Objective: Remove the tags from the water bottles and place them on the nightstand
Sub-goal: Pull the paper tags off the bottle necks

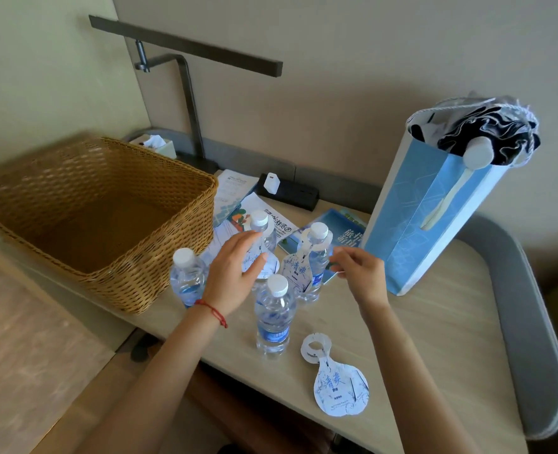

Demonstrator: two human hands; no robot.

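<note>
Several clear water bottles with white caps stand on the pale wooden nightstand. The front bottle and the left bottle carry no tag. The back left bottle and the back right bottle each wear a white paper tag on the neck. My left hand lies against the tag of the back left bottle with its fingers straight. My right hand hovers just right of the back right bottle, fingers loosely curled and holding nothing. One loose tag lies flat on the nightstand near the front edge.
A large woven basket stands at the left. A tall blue paper bag holding dark cloth stands at the right. Leaflets, a black power strip, a tissue box and a lamp arm sit behind the bottles.
</note>
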